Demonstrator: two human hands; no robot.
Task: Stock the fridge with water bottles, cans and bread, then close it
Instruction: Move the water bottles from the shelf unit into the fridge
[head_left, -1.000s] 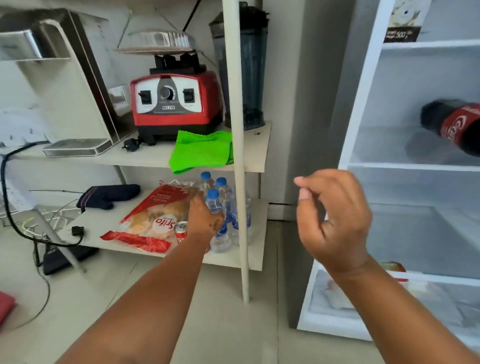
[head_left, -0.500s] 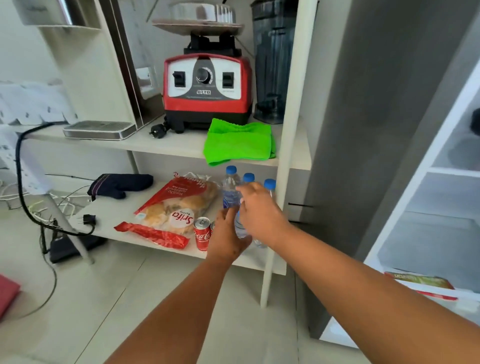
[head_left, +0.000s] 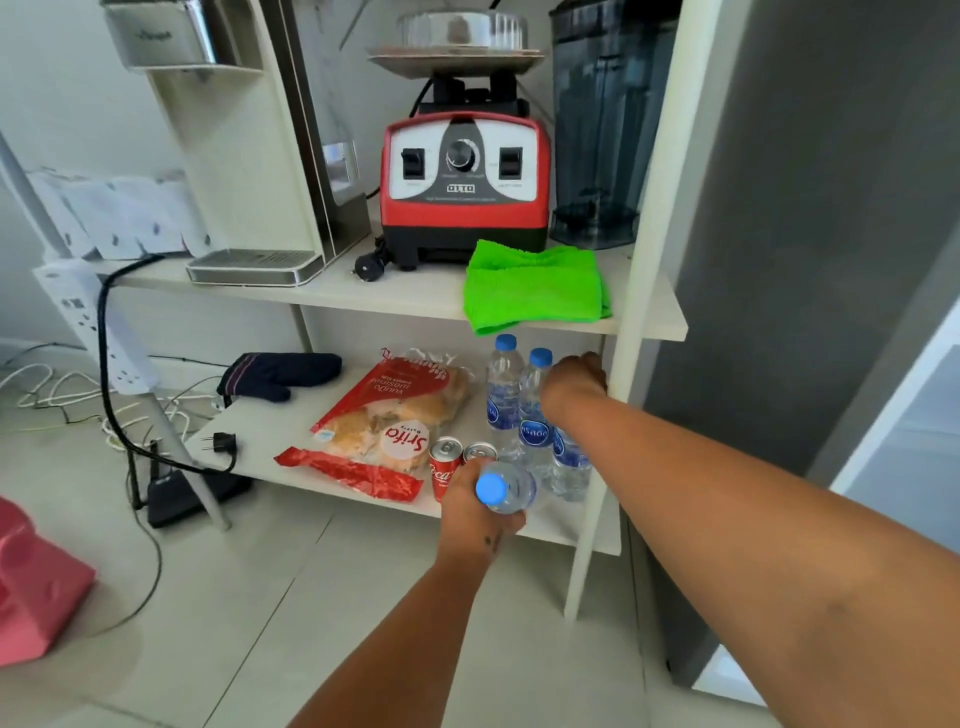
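Nearest in my head view: left hand (head_left: 480, 512) has its fingers wrapped round a water bottle (head_left: 506, 487), lifted off the lower shelf (head_left: 270, 447) at its front edge and tipped so the blue cap faces the camera. Right hand (head_left: 571, 382) reaches further in, over the standing water bottles (head_left: 535, 415) at the shelf's right end, beside the white upright post (head_left: 631, 291); its fingers are hidden behind the knuckles, so I cannot tell whether they are apart or closed on a bottle. At least four of those bottles stand upright in a tight cluster, blue caps and blue labels. Just left of them, two cans (head_left: 448, 465) stand at the shelf front, the red cola one next to the held bottle. Left again, the bread bag (head_left: 387, 421) lies flat, red-and-clear wrapper, touching or nearly touching the cans. Further left, a dark oven mitt (head_left: 278, 375) near the back, a loose plug (head_left: 221, 444) at the shelf's left edge. Upper shelf (head_left: 363, 296): folded green cloth (head_left: 535, 286) at the front, red blender base (head_left: 465, 182) behind it, dark blender jug (head_left: 597, 124) to its right, a cream dispenser machine (head_left: 249, 156) on the left. Grey fridge side (head_left: 810, 260) is right of the rack; a sliver of white fridge interior shows at the far right edge.
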